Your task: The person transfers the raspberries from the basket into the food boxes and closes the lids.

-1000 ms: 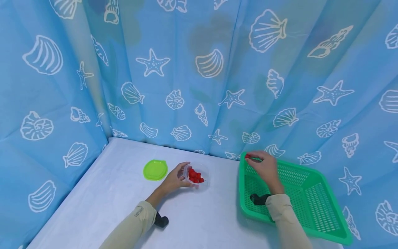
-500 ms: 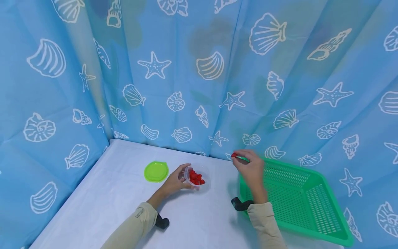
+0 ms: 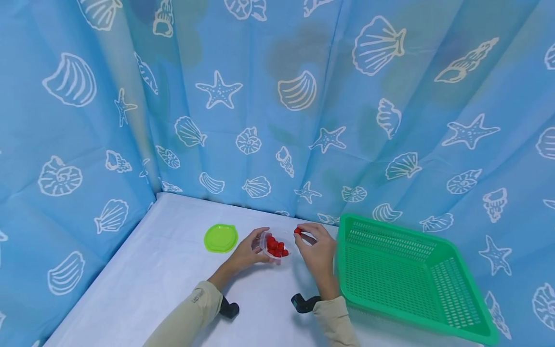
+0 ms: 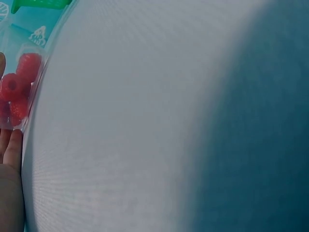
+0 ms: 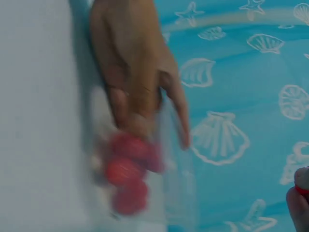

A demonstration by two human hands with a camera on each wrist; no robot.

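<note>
A clear plastic container (image 3: 263, 241) with several raspberries (image 3: 275, 246) in it stands tilted on the white table. My left hand (image 3: 247, 253) grips it from the left side, fingers curled round its wall. Just right of the container, my right hand (image 3: 318, 250) pinches a single red raspberry (image 3: 297, 231) between thumb and fingertips. In the left wrist view, the raspberries (image 4: 17, 87) show through the clear wall above the left fingers. The right wrist view is blurred; at its right edge, the right fingertips (image 5: 298, 208) hold a bit of red.
A green plastic basket (image 3: 461, 255) with slotted walls stands on the table to the right. A lime-green lid (image 3: 220, 238) lies left of the container. A blue curtain (image 3: 243, 111) with shell prints hangs behind the white table (image 3: 260, 308).
My right hand has moved left from over the green basket to beside the container, still pinching the raspberry. My left hand stays on the container.
</note>
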